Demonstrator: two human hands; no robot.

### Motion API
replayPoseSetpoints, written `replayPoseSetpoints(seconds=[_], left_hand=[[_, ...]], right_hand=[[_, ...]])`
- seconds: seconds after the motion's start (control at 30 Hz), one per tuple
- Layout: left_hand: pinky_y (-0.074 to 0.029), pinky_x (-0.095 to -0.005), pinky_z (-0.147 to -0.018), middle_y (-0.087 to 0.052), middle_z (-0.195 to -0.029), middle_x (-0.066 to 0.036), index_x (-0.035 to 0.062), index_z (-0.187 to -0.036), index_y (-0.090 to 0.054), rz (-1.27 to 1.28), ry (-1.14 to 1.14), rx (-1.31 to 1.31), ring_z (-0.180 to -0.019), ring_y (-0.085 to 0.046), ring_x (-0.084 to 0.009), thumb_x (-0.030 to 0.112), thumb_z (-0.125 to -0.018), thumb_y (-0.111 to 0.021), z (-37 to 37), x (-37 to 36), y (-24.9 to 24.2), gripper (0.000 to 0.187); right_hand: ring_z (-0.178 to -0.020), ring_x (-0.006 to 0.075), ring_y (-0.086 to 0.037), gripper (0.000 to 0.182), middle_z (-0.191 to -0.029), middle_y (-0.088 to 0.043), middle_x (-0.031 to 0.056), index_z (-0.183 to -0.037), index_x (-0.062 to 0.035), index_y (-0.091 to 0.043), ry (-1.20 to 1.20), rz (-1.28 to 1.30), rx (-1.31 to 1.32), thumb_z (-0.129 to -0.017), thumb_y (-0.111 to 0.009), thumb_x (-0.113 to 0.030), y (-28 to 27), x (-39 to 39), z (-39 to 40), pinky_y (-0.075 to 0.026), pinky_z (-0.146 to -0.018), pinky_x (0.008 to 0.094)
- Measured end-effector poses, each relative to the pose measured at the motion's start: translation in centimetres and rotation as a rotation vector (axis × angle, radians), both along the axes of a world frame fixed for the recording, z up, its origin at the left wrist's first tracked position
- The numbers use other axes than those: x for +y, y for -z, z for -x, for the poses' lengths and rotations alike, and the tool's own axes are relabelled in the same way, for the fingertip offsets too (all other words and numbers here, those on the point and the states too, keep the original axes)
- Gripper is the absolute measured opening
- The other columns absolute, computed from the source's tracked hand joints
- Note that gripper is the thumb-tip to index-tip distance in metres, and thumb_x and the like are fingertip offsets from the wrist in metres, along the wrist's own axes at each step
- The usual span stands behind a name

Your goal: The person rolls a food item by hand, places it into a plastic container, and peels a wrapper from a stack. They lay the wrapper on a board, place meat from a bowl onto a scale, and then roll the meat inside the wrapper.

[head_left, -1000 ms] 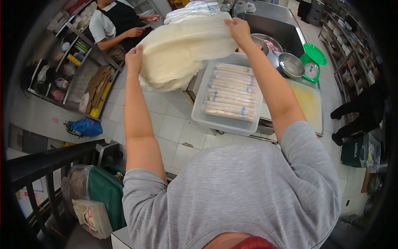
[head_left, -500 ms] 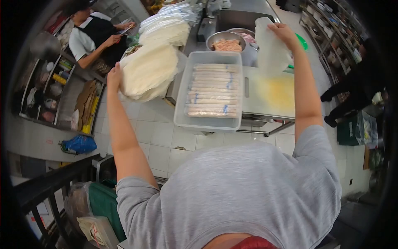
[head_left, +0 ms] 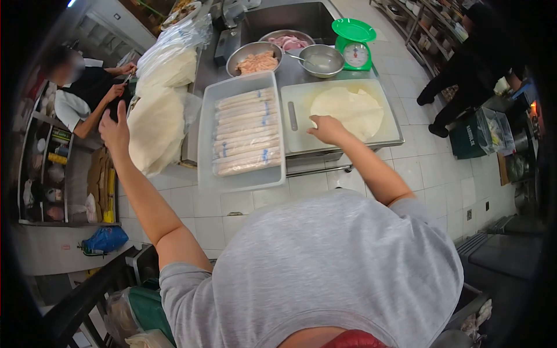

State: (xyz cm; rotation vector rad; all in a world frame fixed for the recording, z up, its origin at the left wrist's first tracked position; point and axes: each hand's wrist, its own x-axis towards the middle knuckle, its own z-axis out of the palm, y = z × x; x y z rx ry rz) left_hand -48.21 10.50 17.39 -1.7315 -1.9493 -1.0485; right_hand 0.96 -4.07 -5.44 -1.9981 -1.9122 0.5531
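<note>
A thin, pale round wrapper sheet [head_left: 348,110] lies on the white cutting board [head_left: 301,136], its upper right edge uneven. My right hand [head_left: 329,131] is at the sheet's lower left edge, with thumb and forefinger pointing left and slightly apart. On the left, my left hand [head_left: 116,130] is raised with fingers spread, holding nothing, beside a thick stack of similar wrapper sheets [head_left: 155,124]. Between the hands stands a clear plastic tub [head_left: 206,145] containing a row of long, pale rolls [head_left: 246,130] in plastic with blue print.
Behind the tub are a metal bowl of orange-pink filling [head_left: 254,61], a bowl of pink meat [head_left: 288,40] and a bowl with a spoon [head_left: 321,61]. A green dial scale [head_left: 354,46] stands near the sink [head_left: 284,22]. One person [head_left: 87,93] works at left; another [head_left: 464,69] stands at right.
My right hand has come down and left from holding up a sheet, which now lies on the board. My left hand has come off the stack, fingers spread. The view has shifted right.
</note>
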Motion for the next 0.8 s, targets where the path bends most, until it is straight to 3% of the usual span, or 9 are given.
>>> replayPoseSetpoints(seconds=[0.13, 0.23, 0.33, 0.4, 0.47, 0.53, 0.67, 0.7, 0.8], left_hand=[[-0.035, -0.0398, -0.099, -0.055, -0.117, -0.021, -0.0042, -0.113, -0.056, -0.204, 0.614, 0.121, -0.116, -0.048, -0.0345, 0.038, -0.082, -0.067, -11.2, 0.3, -0.5, 0.053], [-0.037, -0.041, -0.097, -0.054, -0.118, -0.022, -0.0021, -0.111, -0.057, -0.053, 0.86, 0.106, -0.115, -0.048, -0.0354, 0.041, -0.078, -0.069, -22.0, -1.7, 1.1, 0.056], [-0.04, -0.043, -0.096, -0.053, -0.121, -0.022, -0.0009, -0.109, -0.06, 0.27, 0.976, 0.146, -0.115, -0.049, -0.0364, 0.048, -0.078, -0.066, -30.9, -3.6, 3.4, 0.058], [-0.042, -0.0424, -0.094, -0.054, -0.121, -0.023, -0.0009, -0.106, -0.062, 0.3, 0.901, 0.355, -0.113, -0.052, -0.0361, 0.052, -0.079, -0.063, -35.5, -1.6, 9.3, 0.06], [-0.042, -0.041, -0.096, -0.049, -0.128, -0.023, -0.0005, -0.108, -0.061, 1.002, 0.764, 0.37, -0.115, -0.051, -0.0362, 0.054, -0.08, -0.06, -39.9, -0.6, 12.0, 0.061], [-0.039, -0.0396, -0.099, -0.045, -0.133, -0.022, 0.0002, -0.114, -0.059, 1.127, 0.719, 0.379, -0.122, -0.045, -0.0346, 0.047, -0.078, -0.065, -42.7, -1.0, 15.6, 0.059], [-0.031, -0.0436, -0.105, -0.045, -0.133, -0.02, 0.0087, -0.128, -0.048, 0.524, 1.25, 0.203, -0.128, -0.039, -0.031, 0.025, -0.074, -0.069, -47.9, -4.2, 19.1, 0.061], [-0.029, -0.0445, -0.107, -0.044, -0.135, -0.018, 0.0128, -0.133, -0.043, 0.327, 1.349, 0.195, -0.128, -0.038, -0.0295, 0.02, -0.072, -0.069, -49.5, -4.8, 18.1, 0.066], [-0.024, -0.0475, -0.109, -0.05, -0.13, -0.014, 0.0177, -0.137, -0.036, 0.456, 1.594, 0.191, -0.128, -0.039, -0.0295, 0.016, -0.073, -0.065, -52.9, -6.0, 13.6, 0.069]], right_hand=[[-0.088, 0.0329, -0.063, 0.047, -0.094, -0.066, 0.0181, -0.108, -0.0016, -0.062, 0.521, -0.151, 0.157, -0.077, -0.069, -0.036, 1.2, -1.6, -5.9, -0.049, -0.078, 0.0416], [-0.089, 0.0347, -0.062, 0.049, -0.097, -0.065, 0.0189, -0.103, -0.0002, -0.063, 0.84, -0.191, -0.26, -0.074, -0.071, -0.04, 2.6, -2.5, -13.8, -0.049, -0.079, 0.0413], [-0.09, 0.0363, -0.061, 0.05, -0.097, -0.064, 0.0194, -0.1, 0.0008, -0.063, 0.888, 0.062, -0.2, -0.072, -0.073, -0.04, 3.1, -3.3, -16.8, -0.049, -0.078, 0.0419], [-0.09, 0.0352, -0.062, 0.043, -0.094, -0.064, 0.0181, -0.097, -0.0021, -0.064, 0.774, 0.065, -0.172, -0.073, -0.072, -0.037, 4.4, -3.2, -17.5, -0.049, -0.077, 0.0436], [-0.091, 0.0352, -0.061, 0.042, -0.096, -0.064, 0.0176, -0.098, -0.0031, -0.062, 0.688, -0.024, -0.098, -0.073, -0.07, -0.036, 7.1, -3.0, -18.7, -0.049, -0.078, 0.0441], [-0.085, 0.0303, -0.063, 0.033, -0.09, -0.064, 0.0151, -0.095, -0.0025, -0.06, 0.708, -0.103, 0.094, -0.077, -0.068, -0.029, 6.7, -3.1, -18.9, -0.05, -0.074, 0.0407], [-0.072, 0.0183, -0.06, 0.012, -0.079, -0.061, 0.008, -0.09, -0.0007, -0.055, 0.392, -0.285, 0.871, -0.085, -0.058, -0.011, 2.0, -2.7, -17.9, -0.048, -0.065, 0.0316], [-0.071, 0.016, -0.058, 0.009, -0.078, -0.06, 0.0067, -0.092, -0.0007, -0.055, 0.258, -0.243, 0.825, -0.086, -0.056, -0.008, 0.0, -2.3, -18.0, -0.047, -0.064, 0.0299], [-0.071, 0.0111, -0.053, 0.01, -0.078, -0.058, 0.0038, -0.098, -0.001, -0.056, -0.083, -0.179, 0.711, -0.089, -0.053, -0.004, -6.6, -1.7, -19.6, -0.046, -0.065, 0.0263]])
